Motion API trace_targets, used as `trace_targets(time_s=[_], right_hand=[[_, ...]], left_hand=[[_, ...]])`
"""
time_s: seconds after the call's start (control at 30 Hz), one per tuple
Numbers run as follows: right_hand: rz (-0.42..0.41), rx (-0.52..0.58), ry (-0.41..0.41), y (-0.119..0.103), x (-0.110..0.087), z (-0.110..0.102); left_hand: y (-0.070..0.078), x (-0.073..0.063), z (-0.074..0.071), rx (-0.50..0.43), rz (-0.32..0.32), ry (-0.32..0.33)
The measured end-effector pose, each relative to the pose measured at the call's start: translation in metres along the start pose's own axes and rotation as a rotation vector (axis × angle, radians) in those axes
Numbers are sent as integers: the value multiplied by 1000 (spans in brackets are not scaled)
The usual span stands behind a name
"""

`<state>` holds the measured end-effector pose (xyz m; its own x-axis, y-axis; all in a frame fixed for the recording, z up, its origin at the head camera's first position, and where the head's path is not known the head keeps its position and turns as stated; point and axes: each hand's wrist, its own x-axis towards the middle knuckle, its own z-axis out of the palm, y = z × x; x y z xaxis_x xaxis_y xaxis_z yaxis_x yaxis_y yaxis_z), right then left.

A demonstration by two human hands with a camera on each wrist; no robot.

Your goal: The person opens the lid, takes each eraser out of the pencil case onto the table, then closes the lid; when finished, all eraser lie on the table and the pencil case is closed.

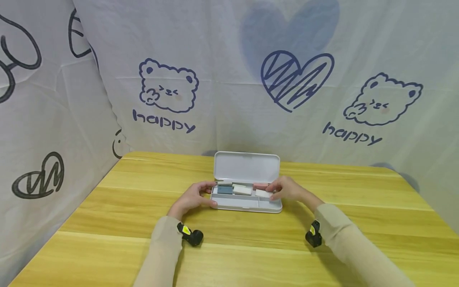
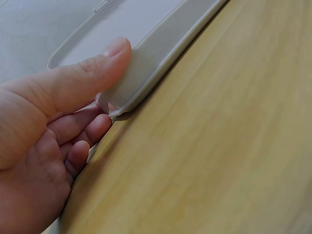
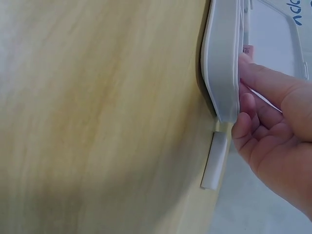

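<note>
Pencil case [image 1: 234, 202], white and open, on a wooden desk [image 1: 247, 259], close to its far edge. Its long axis ran left to right across the person's front; the lid [image 1: 247, 165] stood raised along the back, its inside facing the person, just before a hanging cloth [image 1: 229, 95]. Bare wood stretched in front of the case, between the forearms, and more lay well out to either side. The left hand [image 1: 192, 196] had its grip round the case's left end, thumb on the front wall, fingers curled at the corner. The right hand [image 1: 288, 188] reached over the right end, its grip pinching a small white block [image 1: 262, 193] inside. In the back compartment sat a blue block [image 1: 225, 190] at left and a cream block [image 1: 242, 190] mid-length; a pink block [image 1: 259, 186] lay behind the white one. Just off the case's right end, a pale bar [image 3: 214, 161] rested on the desk.
</note>
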<state>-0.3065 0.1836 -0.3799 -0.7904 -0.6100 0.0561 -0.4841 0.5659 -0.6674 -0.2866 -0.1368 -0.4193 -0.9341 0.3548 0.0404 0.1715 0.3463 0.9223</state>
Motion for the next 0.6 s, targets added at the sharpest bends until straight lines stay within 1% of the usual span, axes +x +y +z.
trace_targets(time_s=[0.1, 0.3, 0.4, 0.47, 0.6], right_hand=[[-1, 12, 1, 0, 0, 0], [8, 34, -17, 0, 0, 2], [19, 29, -12, -1, -1, 2], [29, 31, 0, -2, -1, 1], [34, 30, 24, -3, 0, 0]], left_hand=[[-1, 1, 0, 7, 5, 2], [-2, 1, 0, -6, 12, -7], [-1, 0, 1, -14, 15, -15], [3, -1, 1, -23, 13, -22], [20, -9, 0, -29, 12, -28]])
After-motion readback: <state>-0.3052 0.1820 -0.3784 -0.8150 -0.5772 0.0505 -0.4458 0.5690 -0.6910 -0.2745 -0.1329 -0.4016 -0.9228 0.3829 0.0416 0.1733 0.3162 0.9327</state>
